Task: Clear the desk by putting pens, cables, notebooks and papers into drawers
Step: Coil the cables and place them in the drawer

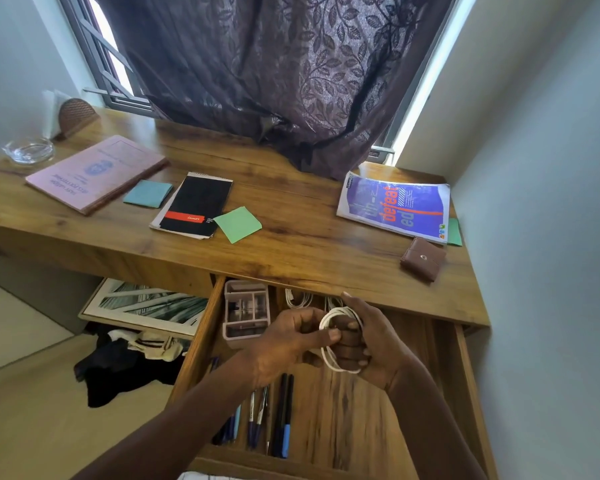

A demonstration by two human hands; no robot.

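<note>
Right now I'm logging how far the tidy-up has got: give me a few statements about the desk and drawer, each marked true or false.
1. The left hand and right hand both hold a coiled white cable above the open drawer. True.
2. The pens lie on the desktop. False: they lie inside the drawer.
3. The pink notebook is on the desk. True.
4. The brown wallet is in the drawer. False: it lies on the desk, near the blue magazine.

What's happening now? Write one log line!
white cable coiled | left hand pinches it | right hand holds coil | over open drawer | notebooks on desk
</note>
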